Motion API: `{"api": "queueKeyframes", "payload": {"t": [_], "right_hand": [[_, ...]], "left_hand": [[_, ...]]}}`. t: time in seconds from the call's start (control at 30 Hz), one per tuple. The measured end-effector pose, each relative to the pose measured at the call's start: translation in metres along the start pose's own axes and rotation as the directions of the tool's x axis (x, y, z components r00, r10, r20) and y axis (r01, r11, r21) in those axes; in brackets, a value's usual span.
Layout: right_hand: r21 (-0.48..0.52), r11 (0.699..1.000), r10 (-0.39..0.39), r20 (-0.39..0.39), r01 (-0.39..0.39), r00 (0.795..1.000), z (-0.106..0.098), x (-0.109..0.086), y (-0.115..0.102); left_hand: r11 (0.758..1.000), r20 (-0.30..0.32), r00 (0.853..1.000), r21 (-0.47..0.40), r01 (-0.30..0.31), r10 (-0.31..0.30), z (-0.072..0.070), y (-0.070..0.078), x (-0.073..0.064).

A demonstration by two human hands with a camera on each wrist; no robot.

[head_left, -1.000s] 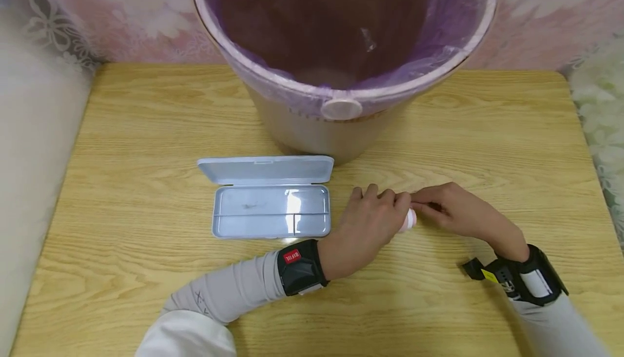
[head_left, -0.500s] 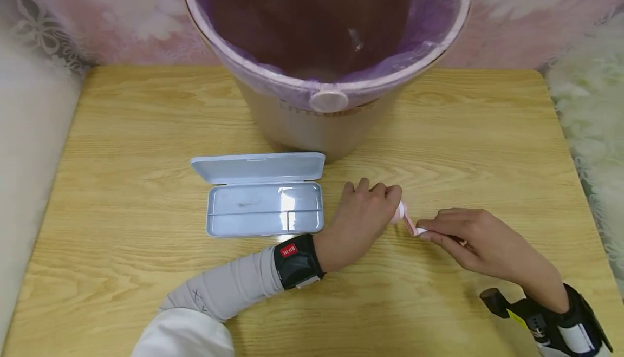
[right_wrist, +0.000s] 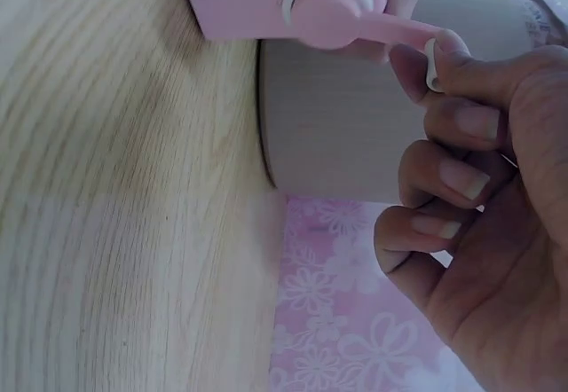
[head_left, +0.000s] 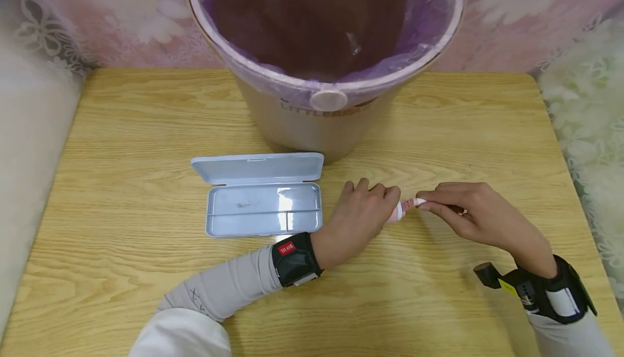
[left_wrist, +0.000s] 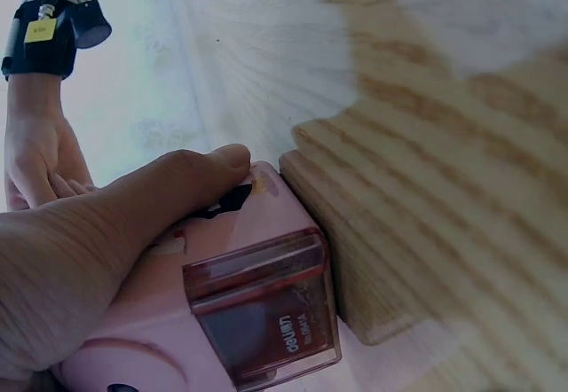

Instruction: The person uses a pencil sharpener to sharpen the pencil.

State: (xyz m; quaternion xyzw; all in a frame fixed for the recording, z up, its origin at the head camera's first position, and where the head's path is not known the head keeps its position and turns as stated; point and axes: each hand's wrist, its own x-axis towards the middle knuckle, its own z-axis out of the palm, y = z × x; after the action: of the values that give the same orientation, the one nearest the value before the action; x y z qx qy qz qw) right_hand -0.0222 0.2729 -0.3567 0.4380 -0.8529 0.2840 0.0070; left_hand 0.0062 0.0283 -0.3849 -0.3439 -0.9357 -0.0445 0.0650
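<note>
On the tabletop, my left hand (head_left: 358,221) grips a pink crank pencil sharpener (right_wrist: 240,2) from above, covering most of it in the head view. The left wrist view shows its clear shavings drawer (left_wrist: 275,321) and my thumb lying along the top. My right hand (head_left: 480,211) pinches the white knob (right_wrist: 432,64) of the pink crank handle (head_left: 408,203) between thumb and index finger, its other fingers curled loosely below. At this moment the crank points right, away from the sharpener. Whether a pencil sits in the sharpener is hidden.
Left of my left hand lies a light blue pencil case (head_left: 244,205), lid raised, with bare compartments. Behind it stands a large bin (head_left: 317,135) lined with a purple bag (head_left: 434,15). The wooden table (head_left: 122,129) meets a flowered wall at the back.
The crank has turned: my right hand swung from close beside the sharpener toward me and right, then back up. My left hand keeps its grip on the sharpener. The head view shifted slightly.
</note>
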Motion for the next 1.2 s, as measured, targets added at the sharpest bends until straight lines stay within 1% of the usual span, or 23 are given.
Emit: {"api": "queueKeyframes", "payload": {"t": [0.07, 0.17, 0.3, 0.47, 0.53, 0.57, 0.63, 0.77, 0.87, 0.9, 0.97, 1.0, 1.1, 1.2], "right_hand": [[0.002, 1.0, 0.004, -0.01, -0.004, 1.0, 0.001, 0.003, 0.005], [-0.021, 1.0, 0.021, -0.016, -0.022, 1.0, 0.006, 0.008, 0.012], [-0.046, 0.997, 0.06, 0.003, -0.06, 0.998, 0.017, 0.012, 0.023], [-0.067, 0.991, 0.117, 0.074, -0.112, 0.99, 0.039, 0.008, 0.033], [-0.073, 0.99, 0.129, 0.102, -0.122, 0.986, 0.046, 0.005, 0.033], [-0.07, 0.99, 0.13, 0.111, -0.122, 0.985, 0.049, 0.003, 0.032], [-0.067, 0.99, 0.13, 0.12, -0.123, 0.984, 0.054, 0.0, 0.03], [-0.072, 0.988, 0.143, 0.132, -0.134, 0.981, 0.059, -0.011, 0.019], [-0.074, 0.987, 0.151, 0.139, -0.142, 0.979, 0.057, -0.02, 0.005], [-0.061, 0.988, 0.147, 0.14, -0.14, 0.979, 0.054, -0.023, 0.0], [-0.029, 0.992, 0.127, 0.12, -0.124, 0.985, 0.046, -0.028, -0.012], [-0.03, 0.994, 0.104, 0.102, -0.101, 0.989, 0.041, -0.03, -0.017], [-0.029, 0.998, 0.05, 0.048, -0.049, 0.998, 0.027, -0.03, -0.026], [-0.059, 0.998, 0.031, 0.018, -0.03, 0.999, 0.015, -0.024, -0.027]], "left_hand": [[1.0, 0.002, 1.0, -0.005, 0.0, 0.0, 0.0, -0.001, 0.0], [1.0, -0.004, 1.0, -0.009, 0.003, -0.003, 0.001, -0.001, 0.0], [1.0, 0.009, 1.0, -0.004, 0.0, 0.0, 0.002, -0.001, 0.0], [0.999, 0.093, 0.996, -0.035, 0.004, -0.001, 0.0, -0.003, 0.0], [0.999, 0.116, 0.993, -0.045, 0.014, -0.008, -0.001, -0.003, 0.0], [0.999, 0.116, 0.993, -0.049, 0.02, -0.014, -0.001, -0.004, 0.0], [0.998, 0.106, 0.994, -0.051, 0.033, -0.028, -0.001, -0.004, 0.0], [0.998, 0.084, 0.996, -0.048, 0.042, -0.038, -0.001, -0.002, 0.001], [0.998, 0.07, 0.997, -0.046, 0.036, -0.033, 0.0, 0.0, 0.002], [0.999, 0.064, 0.997, -0.043, 0.033, -0.03, 0.0, 0.0, 0.002], [0.999, 0.046, 0.999, -0.034, 0.029, -0.027, 0.001, 0.001, 0.002], [0.999, 0.04, 0.999, -0.027, 0.028, -0.027, 0.001, 0.001, 0.002], [0.999, 0.016, 0.999, -0.016, 0.037, -0.037, 0.002, 0.0, 0.001], [0.999, 0.007, 0.999, -0.02, 0.043, -0.043, 0.002, 0.001, 0.001]]}}
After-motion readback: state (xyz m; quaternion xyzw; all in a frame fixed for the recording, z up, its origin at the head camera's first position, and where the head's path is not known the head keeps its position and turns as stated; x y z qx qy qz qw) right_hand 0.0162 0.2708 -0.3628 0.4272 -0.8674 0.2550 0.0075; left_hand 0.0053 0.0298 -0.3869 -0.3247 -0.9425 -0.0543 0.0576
